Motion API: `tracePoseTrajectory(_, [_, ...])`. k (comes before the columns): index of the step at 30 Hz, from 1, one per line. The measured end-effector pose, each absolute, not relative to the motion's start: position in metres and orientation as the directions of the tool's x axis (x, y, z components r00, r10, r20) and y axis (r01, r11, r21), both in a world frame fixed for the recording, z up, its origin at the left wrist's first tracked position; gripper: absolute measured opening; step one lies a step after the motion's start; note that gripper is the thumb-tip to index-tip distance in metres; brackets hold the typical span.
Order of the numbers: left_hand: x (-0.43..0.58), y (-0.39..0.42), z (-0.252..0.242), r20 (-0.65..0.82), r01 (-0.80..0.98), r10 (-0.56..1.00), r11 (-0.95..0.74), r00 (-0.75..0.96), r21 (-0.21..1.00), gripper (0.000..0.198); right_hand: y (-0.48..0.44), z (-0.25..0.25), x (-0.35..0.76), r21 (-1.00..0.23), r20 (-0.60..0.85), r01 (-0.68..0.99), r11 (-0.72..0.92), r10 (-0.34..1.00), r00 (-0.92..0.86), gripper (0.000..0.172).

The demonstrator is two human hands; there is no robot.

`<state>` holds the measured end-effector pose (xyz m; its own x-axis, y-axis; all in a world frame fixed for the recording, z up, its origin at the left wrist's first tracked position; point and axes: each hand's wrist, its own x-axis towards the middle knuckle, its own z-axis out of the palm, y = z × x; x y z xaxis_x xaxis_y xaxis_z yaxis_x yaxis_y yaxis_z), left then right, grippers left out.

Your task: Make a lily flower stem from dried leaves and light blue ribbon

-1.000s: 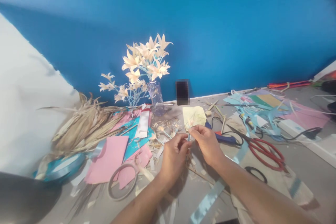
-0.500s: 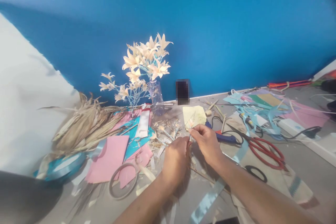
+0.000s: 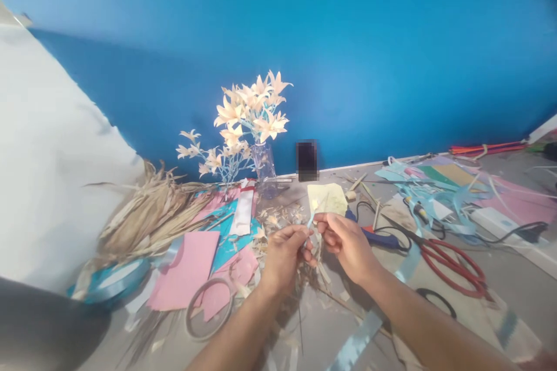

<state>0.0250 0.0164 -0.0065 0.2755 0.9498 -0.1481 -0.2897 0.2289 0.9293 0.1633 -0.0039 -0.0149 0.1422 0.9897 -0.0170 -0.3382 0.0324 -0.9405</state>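
My left hand (image 3: 285, 252) pinches a small artificial flower stem (image 3: 310, 220), wrapped in light blue with a pale tip at the top. Close beside it, my right hand (image 3: 346, 243) has its thumb and forefinger pressed together by the stem. What lies between those right fingertips is too small to make out. Beyond the hands is a yellow paper piece (image 3: 333, 197). Larger cream flowers (image 3: 256, 107) on blue stems stand in a clear bottle (image 3: 264, 168), with a smaller bunch (image 3: 226, 159) to its left.
Red-handled scissors (image 3: 455, 264) and a blue glue gun (image 3: 378, 237) lie to the right. At left are dried husks (image 3: 148, 214), pink sheets (image 3: 185, 269), a blue ribbon roll (image 3: 117, 281) and a tape ring (image 3: 188, 316). A power strip (image 3: 500, 226) sits far right.
My hands have drawn slightly apart, and the blue stem now shows between them. My left fingers have turned to show their pinch. The view has tilted up a little.
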Motion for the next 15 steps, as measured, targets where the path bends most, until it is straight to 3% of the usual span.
tracePoseTrajectory(3, [0.0246, 0.0166, -0.0072, -0.136, -0.321, 0.944, 0.234, 0.300, 0.918, 0.022, -0.0032, -0.0122, 0.1646, -0.943, -0.030, -0.333, 0.019, 0.989, 0.141, 0.036])
tracePoseTrajectory(9, [0.0249, 0.0113, -0.0066, 0.000, -0.145, 0.975, 0.033, 0.224, 0.989, 0.025, -0.0035, -0.0085, 0.1656, -0.986, -0.011, -0.167, 0.018, 0.985, 0.175, 0.032])
tracePoseTrajectory(15, [0.0253, 0.0118, -0.0078, 0.036, -0.143, 0.985, -0.012, 0.168, 0.990, 0.024, -0.0036, -0.0090, 0.1664, -0.994, -0.001, -0.111, 0.022, 0.980, 0.198, 0.030])
